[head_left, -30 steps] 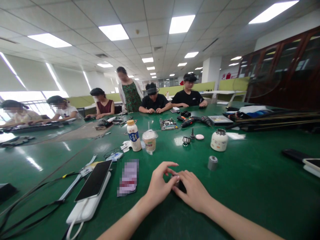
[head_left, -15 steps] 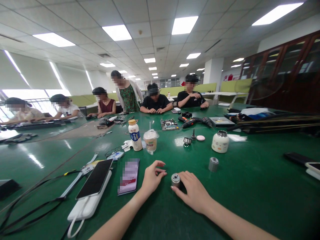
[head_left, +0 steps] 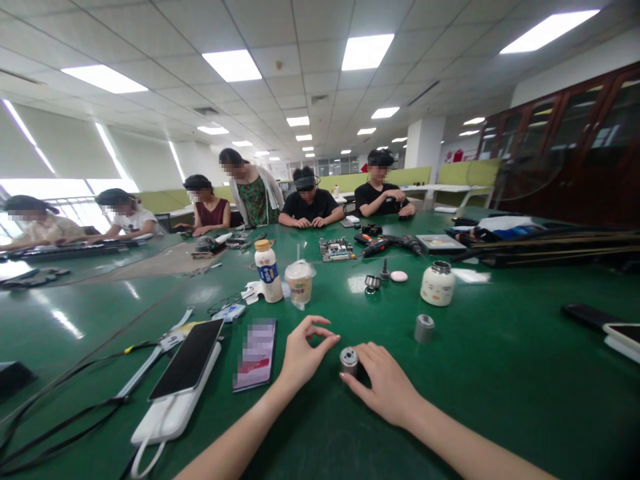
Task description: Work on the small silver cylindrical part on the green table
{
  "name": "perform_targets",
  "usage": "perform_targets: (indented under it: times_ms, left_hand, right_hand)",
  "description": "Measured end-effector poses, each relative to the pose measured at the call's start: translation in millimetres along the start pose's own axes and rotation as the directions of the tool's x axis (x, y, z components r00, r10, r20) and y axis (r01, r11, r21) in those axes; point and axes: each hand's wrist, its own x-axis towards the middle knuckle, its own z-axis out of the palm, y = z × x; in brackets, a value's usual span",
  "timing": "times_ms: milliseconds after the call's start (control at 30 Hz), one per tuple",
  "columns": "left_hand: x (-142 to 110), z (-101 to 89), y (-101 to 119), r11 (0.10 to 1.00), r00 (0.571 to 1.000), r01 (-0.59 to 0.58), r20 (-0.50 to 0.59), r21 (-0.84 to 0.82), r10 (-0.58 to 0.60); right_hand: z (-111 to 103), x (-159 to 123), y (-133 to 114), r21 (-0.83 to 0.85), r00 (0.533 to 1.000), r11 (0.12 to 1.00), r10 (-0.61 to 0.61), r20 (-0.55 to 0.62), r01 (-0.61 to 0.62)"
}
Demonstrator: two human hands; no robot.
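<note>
Green desk [head_left: 500, 380], left to right: a phone [head_left: 265, 353] lies near my left hand [head_left: 303, 352], whose thumb and forefinger I see apart, nothing visible between them. Next, the metal cylinder [head_left: 349, 363] stands upright on the desk, clamped by the fingers of my right hand [head_left: 385, 381]. Caution: if I loosen that grip, an off-centre push could tip it. Farther right, a second cylinder [head_left: 425, 329] stands unsupported; a careless outward sweep could topple it and start it rolling.
</note>
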Motion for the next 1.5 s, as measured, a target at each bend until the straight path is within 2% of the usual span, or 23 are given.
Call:
perform_targets:
  times_ms: [100, 200, 500, 700, 833, 933, 1133, 1300, 1500]
  left_hand:
    - [-3.2, 3.1, 15.6, 0.992, 0.996, -0.026, 0.078, -0.125, 0.036]
    - [-7.3, 5.6, 20.3, 0.987, 0.988, -0.041, 0.142, -0.158, 0.063]
    - [-10.1, 6.1, 22.5, 0.989, 0.983, -0.102, 0.140, -0.109, 0.117]
    - [-16.3, 3.2, 29.0, 0.978, 0.950, -0.205, 0.234, -0.028, 0.206]
    - [-16.3, 4.0, 27.8, 0.964, 0.956, -0.258, 0.158, 0.066, 0.246]
    - [-14.4, 4.7, 26.1, 0.961, 0.969, -0.237, 0.110, 0.144, 0.222]
    - [-16.2, 4.8, 27.8, 0.968, 0.951, -0.248, 0.202, 0.045, 0.235]
    - [-14.8, 5.6, 27.7, 0.959, 0.968, -0.238, 0.122, 0.154, 0.221]
    - [-15.7, 6.0, 26.9, 0.969, 0.970, -0.215, 0.142, 0.124, 0.197]
  right_hand:
    - [1.0, -0.4, 0.2, 0.005, 1.000, 1.000, -0.012, -0.006, 0.012]
    - [2.4, -0.4, 1.0, 0.016, 1.000, 1.000, -0.018, -0.014, 0.018]
    - [5.1, 0.0, 3.1, -0.007, 0.999, 1.000, -0.025, -0.031, 0.025]
    - [6.1, -0.4, 4.0, -0.001, 1.000, 1.000, -0.018, -0.022, 0.018]
    - [5.5, -1.1, 3.9, 0.007, 0.999, 0.999, -0.032, -0.026, 0.032]
    - [5.2, -0.9, 3.2, 0.011, 0.999, 1.000, -0.026, -0.022, 0.026]
    - [5.3, -0.4, 4.1, 0.009, 1.000, 1.000, -0.013, -0.010, 0.013]
    - [2.8, -0.9, 2.0, 0.028, 1.000, 1.000, -0.010, 0.003, 0.010]
    - [4.3, -1.2, 2.2, 0.012, 1.000, 1.000, -0.005, 0.005, 0.005]
